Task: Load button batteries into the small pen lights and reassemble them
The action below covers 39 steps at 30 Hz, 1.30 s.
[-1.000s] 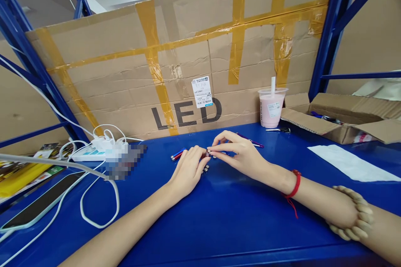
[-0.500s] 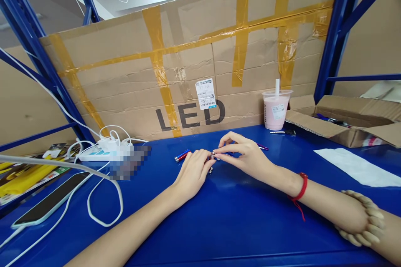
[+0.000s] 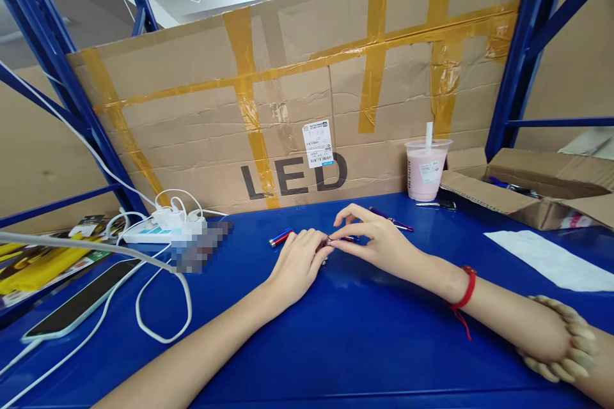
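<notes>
The 2 hands meet over the blue desk (image 3: 307, 358). The left hand (image 3: 297, 265), knuckles up, closes thumb and forefinger on a small shiny piece (image 3: 329, 241); the right hand (image 3: 371, 238) pinches the same piece between thumb and forefinger, its other fingers bent. The piece is too tiny to identify. Taking it as the clock's centre, small metal bits (image 3: 325, 262) lie just beside it at 6 o'clock, partly hidden. A red-and-blue cylinder (image 3: 281, 238) rests near the left hand at 9 o'clock, a purple pen (image 3: 403, 226) beyond the right hand between 2 and 3, and a pink drink cup (image 3: 423, 176) at 2.
</notes>
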Motion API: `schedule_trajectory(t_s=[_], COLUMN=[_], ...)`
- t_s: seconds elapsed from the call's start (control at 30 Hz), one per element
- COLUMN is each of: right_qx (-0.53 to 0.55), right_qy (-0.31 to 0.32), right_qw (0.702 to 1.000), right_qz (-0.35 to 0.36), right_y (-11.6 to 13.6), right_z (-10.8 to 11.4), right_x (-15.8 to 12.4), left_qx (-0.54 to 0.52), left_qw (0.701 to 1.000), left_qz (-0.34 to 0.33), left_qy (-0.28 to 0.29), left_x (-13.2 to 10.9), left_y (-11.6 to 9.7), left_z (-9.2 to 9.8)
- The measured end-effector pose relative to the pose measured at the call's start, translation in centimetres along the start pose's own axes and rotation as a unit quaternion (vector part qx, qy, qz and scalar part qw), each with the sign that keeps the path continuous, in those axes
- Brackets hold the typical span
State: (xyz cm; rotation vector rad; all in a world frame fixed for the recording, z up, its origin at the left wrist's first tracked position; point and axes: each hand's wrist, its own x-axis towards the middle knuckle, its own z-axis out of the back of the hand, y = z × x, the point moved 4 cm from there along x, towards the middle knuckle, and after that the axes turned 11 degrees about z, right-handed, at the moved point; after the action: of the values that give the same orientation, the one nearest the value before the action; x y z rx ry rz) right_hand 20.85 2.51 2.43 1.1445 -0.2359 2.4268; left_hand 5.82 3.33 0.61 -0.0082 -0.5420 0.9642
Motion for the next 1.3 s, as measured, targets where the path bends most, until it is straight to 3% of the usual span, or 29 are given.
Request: schedule_trajectory(t_s=[0.27, 0.53, 0.7, 0.83, 1.07, 1.3], right_qx=[0.045, -0.002, -0.063, -0.051, -0.012, 0.015], right_qy=[0.078, 0.069, 0.174, 0.235, 0.238, 0.236], right_qw=[0.995, 0.992, 0.98, 0.969, 0.969, 0.969], right_qz=[-0.047, -0.101, -0.074, -0.055, -0.066, -0.072], right_y=[-0.2, -1.3, -2.7, -2.9, -3.0, -2.6], right_z=[-0.3, 0.7, 0.0, -1.0, -1.2, -0.9], right_x=[-0.2, -0.2, -1.1, -1.7, -1.6, -1.1], left_qx=[0.023, 0.002, -0.019, -0.046, -0.055, -0.069], left_qw=[1.0, 1.0, 0.999, 0.999, 0.997, 0.997], left_qz=[-0.004, 0.024, 0.043, 0.021, -0.043, -0.036], left_qy=[0.021, -0.016, -0.021, 0.002, 0.017, 0.013], left_x=[0.1, 0.2, 0.2, 0.0, -0.4, -0.4], left_y=[0.0, -0.2, 0.0, -0.2, -1.0, -1.1], left_z=[-0.1, 0.1, 0.2, 0.1, 0.3, 0.6])
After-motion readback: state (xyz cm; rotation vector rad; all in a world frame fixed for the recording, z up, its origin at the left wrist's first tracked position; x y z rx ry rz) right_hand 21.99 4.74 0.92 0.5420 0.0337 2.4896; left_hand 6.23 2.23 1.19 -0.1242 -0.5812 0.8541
